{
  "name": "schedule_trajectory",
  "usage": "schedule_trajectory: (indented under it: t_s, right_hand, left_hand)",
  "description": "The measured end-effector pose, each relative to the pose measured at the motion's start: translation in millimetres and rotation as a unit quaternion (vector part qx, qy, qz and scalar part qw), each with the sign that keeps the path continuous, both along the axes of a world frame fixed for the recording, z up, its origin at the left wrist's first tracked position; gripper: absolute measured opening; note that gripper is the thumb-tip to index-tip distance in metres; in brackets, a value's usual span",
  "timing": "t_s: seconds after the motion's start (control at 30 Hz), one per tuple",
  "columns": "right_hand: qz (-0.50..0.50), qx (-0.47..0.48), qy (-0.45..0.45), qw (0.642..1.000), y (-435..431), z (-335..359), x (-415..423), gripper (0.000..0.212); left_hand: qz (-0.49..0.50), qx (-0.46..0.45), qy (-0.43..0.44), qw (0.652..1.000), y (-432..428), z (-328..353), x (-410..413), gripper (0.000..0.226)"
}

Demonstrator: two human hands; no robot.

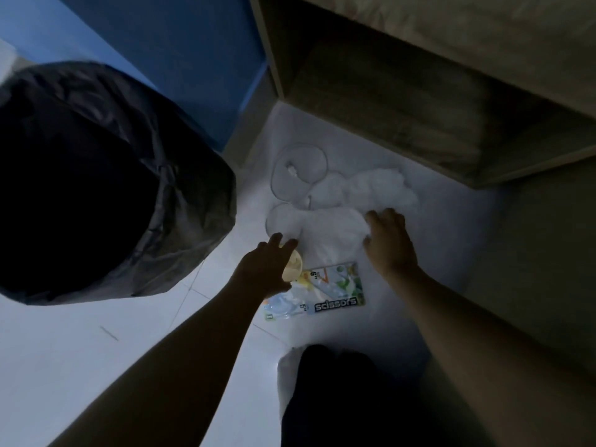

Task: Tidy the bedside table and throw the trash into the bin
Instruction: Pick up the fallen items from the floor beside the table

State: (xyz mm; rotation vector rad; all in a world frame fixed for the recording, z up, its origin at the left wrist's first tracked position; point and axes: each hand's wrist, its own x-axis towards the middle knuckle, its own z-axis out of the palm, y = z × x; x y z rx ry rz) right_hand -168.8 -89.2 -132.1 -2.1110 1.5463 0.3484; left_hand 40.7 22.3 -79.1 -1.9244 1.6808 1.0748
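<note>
left hand (267, 262) fingers straight over cream lid (294, 267) | right hand (388, 243) grips tissue (329, 227) | bin (96, 188) just left

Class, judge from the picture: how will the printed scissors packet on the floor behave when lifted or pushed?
The scissors packet looks like thin flat card with a clear blister, so it is probably light and somewhat bendy. Lying flat on the smooth floor, it would likely slide rather than roll.

bin (106, 188): black liner, mouth open, stands on my left | scissors pack (335, 293): printed card, lying flat, label up, nearest me | crumpled white paper (377, 188): heaped before the bedside table (522, 162) | clear round lids (300, 169): just beside the paper (I can't tell how many)
</note>
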Motion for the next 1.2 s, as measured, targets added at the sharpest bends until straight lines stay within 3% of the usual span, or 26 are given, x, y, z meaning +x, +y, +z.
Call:
schedule_trajectory:
  t_s: [0.07, 0.17, 0.3, 0.43, 0.57, 0.67, 0.77, 0.97, 1.07, 1.2]
  right_hand:
    - [0.005, 0.019, 0.009, 1.000, -6.0, 1.3, -1.5, 0.028]
    - [0.007, 0.046, 0.020, 0.999, -8.9, 26.2, -8.1, 0.031]
    - [0.017, 0.059, 0.035, 0.998, -12.3, 114.2, -19.0, 0.033]
    - [0.007, 0.068, 0.043, 0.997, -23.5, 250.6, -28.1, 0.034]
    - [-0.065, 0.061, -0.002, 0.996, -63.4, 401.3, -25.5, 0.033]
    - [-0.116, 0.016, -0.037, 0.992, -103.0, 500.6, -23.3, 0.042]
    - [-0.161, -0.030, -0.088, 0.983, -144.0, 573.0, -24.7, 0.042]
    - [-0.213, -0.086, -0.192, 0.954, -226.2, 627.6, -33.4, 0.028]
    - [-0.212, -0.114, -0.221, 0.945, -278.1, 614.4, -34.2, 0.024]
    - [-0.223, -0.119, -0.235, 0.939, -332.6, 570.9, -32.5, 0.025]
  left_hand:
    - [0.020, -0.016, 0.006, 1.000, -5.7, 4.2, -2.4, 0.090]
    - [0.045, -0.021, 0.012, 0.999, -13.1, 29.8, -7.4, 0.086]
    - [0.040, -0.034, -0.004, 0.999, -26.3, 113.1, -16.4, 0.084]
    - [0.074, -0.041, 0.030, 0.996, -61.2, 245.9, -22.7, 0.079]
    - [0.040, -0.100, 0.041, 0.993, -122.6, 387.9, -23.3, 0.083]
    - [0.041, -0.143, 0.055, 0.987, -173.6, 475.9, -23.4, 0.093]
    - [0.025, -0.204, 0.043, 0.978, -221.4, 535.0, -29.0, 0.088]
    - [0.056, -0.253, 0.065, 0.964, -315.3, 580.0, -47.7, 0.077]
    - [0.087, -0.287, 0.094, 0.949, -362.9, 567.2, -59.1, 0.078]
    - [0.100, -0.327, 0.067, 0.937, -411.8, 517.1, -71.1, 0.077]
